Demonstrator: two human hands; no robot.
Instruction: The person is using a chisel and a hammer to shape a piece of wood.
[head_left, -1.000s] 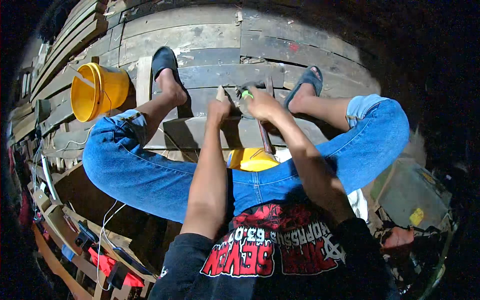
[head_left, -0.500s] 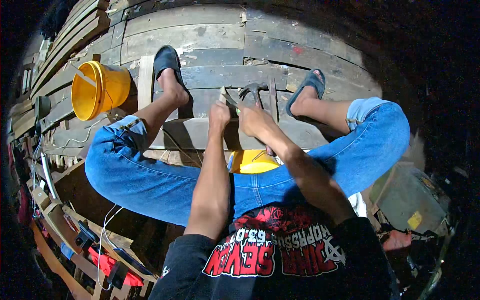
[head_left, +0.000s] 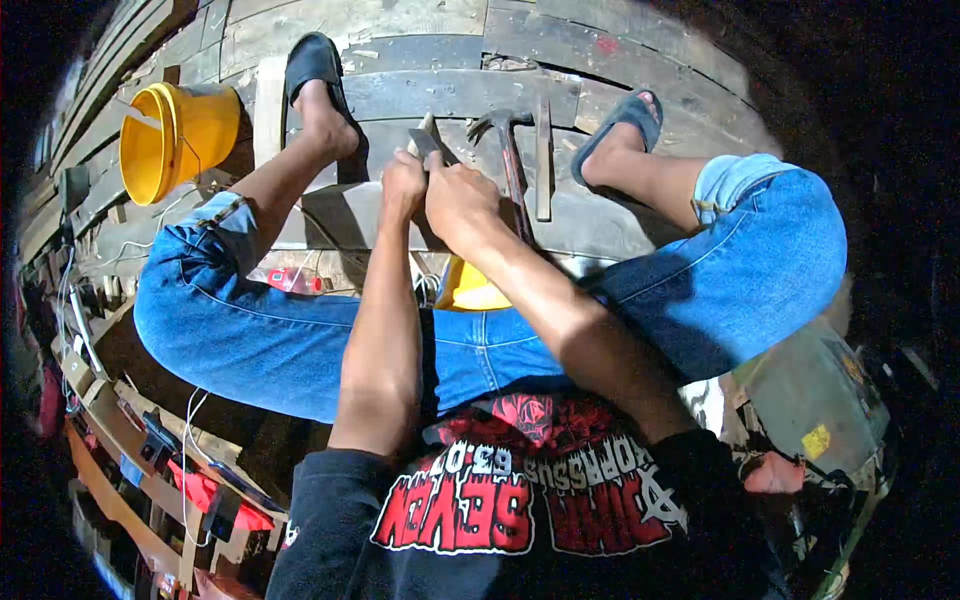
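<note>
A pale wooden piece (head_left: 430, 121) is held in the curled left hand (head_left: 403, 182), its tip jutting toward one o'clock. A dark blade (head_left: 424, 142) is gripped in the closed right hand (head_left: 462, 203), toward eleven o'clock. The hammer (head_left: 511, 165) is seen at that hand's two o'clock.

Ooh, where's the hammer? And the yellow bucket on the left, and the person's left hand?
Hammer (head_left: 514, 175): head view, on its handle.
Yellow bucket (head_left: 210, 125): head view, on its outer wall.
Left hand (head_left: 403, 183): head view, on the back of the hand.
</note>
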